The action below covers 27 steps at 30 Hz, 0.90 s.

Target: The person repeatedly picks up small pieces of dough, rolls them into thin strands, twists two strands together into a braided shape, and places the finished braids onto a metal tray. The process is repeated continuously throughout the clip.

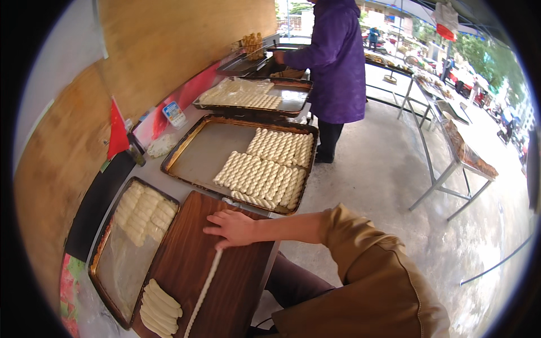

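Note:
My right hand (233, 228), fingers spread, lies on the far part of a brown wooden board (181, 236). By its thumb is the upper end of a long, thin, twisted dough rope (205, 291), which runs down the board to the picture's lower rim. My left hand is out of view. Several plain dough strips (159, 308) lie side by side at the board's lower left. Beyond the board, a large baking tray (194, 143) holds rows of twisted dough sticks (262, 175); one stick lies crosswise at the near edge.
Left of the board, a tray (122, 270) holds dough pieces under plastic film. Farther off stand another film-covered dough tray (291, 110) and a rack of fried sticks (253, 44). A co-worker in a purple coat (338, 63) stands there. A small red flag (117, 131) is by the wall.

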Each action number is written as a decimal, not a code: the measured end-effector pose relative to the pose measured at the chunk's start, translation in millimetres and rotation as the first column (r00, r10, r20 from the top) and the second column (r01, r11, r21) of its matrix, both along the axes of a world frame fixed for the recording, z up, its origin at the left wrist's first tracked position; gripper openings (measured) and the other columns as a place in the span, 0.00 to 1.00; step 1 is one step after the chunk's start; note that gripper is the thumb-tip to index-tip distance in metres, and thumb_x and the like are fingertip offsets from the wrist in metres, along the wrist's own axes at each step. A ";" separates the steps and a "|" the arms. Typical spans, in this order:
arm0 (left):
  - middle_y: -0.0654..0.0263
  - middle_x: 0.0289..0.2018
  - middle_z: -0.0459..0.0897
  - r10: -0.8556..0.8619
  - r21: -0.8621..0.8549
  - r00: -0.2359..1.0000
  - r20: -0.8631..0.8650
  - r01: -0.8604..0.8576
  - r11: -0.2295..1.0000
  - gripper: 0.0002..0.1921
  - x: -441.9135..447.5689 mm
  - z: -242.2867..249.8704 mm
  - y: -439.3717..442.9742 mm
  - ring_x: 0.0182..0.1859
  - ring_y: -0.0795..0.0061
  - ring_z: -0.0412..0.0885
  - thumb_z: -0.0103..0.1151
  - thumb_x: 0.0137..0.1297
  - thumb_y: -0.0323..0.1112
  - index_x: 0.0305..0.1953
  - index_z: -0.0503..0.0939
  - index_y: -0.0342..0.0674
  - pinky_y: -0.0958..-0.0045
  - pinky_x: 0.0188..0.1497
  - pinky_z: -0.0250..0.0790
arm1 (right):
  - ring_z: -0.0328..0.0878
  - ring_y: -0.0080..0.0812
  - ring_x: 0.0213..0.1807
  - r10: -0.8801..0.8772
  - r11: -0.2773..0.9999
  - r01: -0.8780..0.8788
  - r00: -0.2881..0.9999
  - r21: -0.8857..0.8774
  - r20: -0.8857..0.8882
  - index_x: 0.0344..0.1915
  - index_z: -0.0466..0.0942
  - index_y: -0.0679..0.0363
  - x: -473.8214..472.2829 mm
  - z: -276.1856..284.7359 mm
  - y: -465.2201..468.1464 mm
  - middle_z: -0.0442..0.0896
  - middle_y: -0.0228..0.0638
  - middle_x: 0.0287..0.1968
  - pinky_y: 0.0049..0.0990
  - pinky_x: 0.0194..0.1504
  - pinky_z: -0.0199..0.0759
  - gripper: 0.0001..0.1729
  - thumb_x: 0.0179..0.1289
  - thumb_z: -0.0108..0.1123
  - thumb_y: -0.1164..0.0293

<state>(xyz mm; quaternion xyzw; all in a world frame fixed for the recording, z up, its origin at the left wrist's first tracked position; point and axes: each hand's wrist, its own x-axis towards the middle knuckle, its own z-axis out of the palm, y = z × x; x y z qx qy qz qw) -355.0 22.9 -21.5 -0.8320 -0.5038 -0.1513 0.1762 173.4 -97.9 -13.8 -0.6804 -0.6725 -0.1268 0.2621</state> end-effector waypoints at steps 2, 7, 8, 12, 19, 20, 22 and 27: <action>0.42 0.60 0.75 -0.246 0.039 0.967 0.068 0.244 0.969 0.27 -5.5 -10.1 -11.1 0.58 0.43 0.76 0.53 0.75 0.49 0.65 0.72 0.34 0.48 0.58 0.72 | 0.70 0.40 0.58 0.009 0.965 -0.006 1.000 -0.263 0.011 0.50 0.80 0.51 16.9 0.2 5.3 0.75 0.37 0.52 0.40 0.57 0.68 0.22 0.66 0.58 0.48; 0.45 0.59 0.76 -0.023 -0.406 0.930 0.368 0.183 0.895 0.24 -27.0 -29.0 38.0 0.53 0.49 0.80 0.56 0.74 0.44 0.63 0.75 0.36 0.51 0.52 0.76 | 0.73 0.34 0.44 0.153 0.988 -0.152 0.982 0.019 -0.107 0.36 0.79 0.48 24.8 -3.0 -13.6 0.73 0.28 0.38 0.36 0.48 0.72 0.04 0.61 0.63 0.65; 0.45 0.59 0.77 0.078 -0.501 0.912 0.402 0.148 0.853 0.23 -33.2 -30.3 56.9 0.52 0.50 0.81 0.56 0.73 0.43 0.63 0.75 0.36 0.52 0.51 0.77 | 0.73 0.37 0.45 0.131 0.990 -0.134 0.990 0.050 0.052 0.38 0.78 0.49 20.1 -3.2 -19.2 0.73 0.30 0.38 0.37 0.48 0.73 0.07 0.58 0.62 0.70; 0.48 0.58 0.78 -0.230 -0.055 0.973 -0.020 0.229 0.972 0.22 -57.9 -35.4 101.5 0.48 0.53 0.83 0.55 0.74 0.45 0.63 0.77 0.40 0.57 0.42 0.79 | 0.74 0.40 0.45 -0.017 0.997 0.018 1.000 0.080 -0.009 0.42 0.76 0.52 -12.4 -3.1 -49.5 0.73 0.32 0.38 0.38 0.46 0.74 0.11 0.58 0.59 0.71; 0.48 0.58 0.77 0.167 -0.199 0.978 -0.127 -0.190 0.961 0.24 -36.1 -36.8 89.1 0.52 0.51 0.81 0.56 0.72 0.45 0.62 0.76 0.39 0.55 0.48 0.77 | 0.72 0.41 0.58 0.023 0.962 -0.078 0.978 0.263 0.207 0.56 0.75 0.61 -25.0 -1.9 -37.4 0.75 0.42 0.51 0.39 0.60 0.68 0.25 0.67 0.58 0.55; 0.47 0.61 0.75 0.300 -0.225 0.947 -0.116 -0.319 0.921 0.25 -29.8 -31.3 77.8 0.54 0.49 0.80 0.54 0.74 0.46 0.66 0.74 0.40 0.55 0.48 0.77 | 0.72 0.41 0.57 -0.027 0.972 -0.023 0.977 0.234 0.210 0.55 0.75 0.62 -17.7 -0.1 -24.4 0.75 0.42 0.50 0.39 0.59 0.68 0.26 0.66 0.59 0.54; 0.46 0.63 0.72 0.014 -0.013 0.995 -0.102 -0.016 1.000 0.27 -17.3 -17.6 44.2 0.59 0.47 0.77 0.55 0.74 0.46 0.66 0.72 0.36 0.53 0.53 0.76 | 0.73 0.41 0.54 -0.022 0.999 0.025 0.993 -0.028 0.117 0.54 0.76 0.59 -1.0 2.0 -3.2 0.76 0.40 0.48 0.38 0.57 0.70 0.23 0.67 0.59 0.55; 0.43 0.63 0.71 -0.358 -0.336 0.912 0.202 0.408 0.849 0.24 -10.1 31.1 -55.6 0.61 0.39 0.72 0.48 0.73 0.38 0.66 0.73 0.38 0.45 0.60 0.69 | 0.73 0.41 0.46 0.223 0.974 -0.224 0.970 -0.003 -0.092 0.45 0.78 0.54 14.7 -2.9 -0.6 0.73 0.33 0.39 0.36 0.48 0.73 0.11 0.63 0.62 0.68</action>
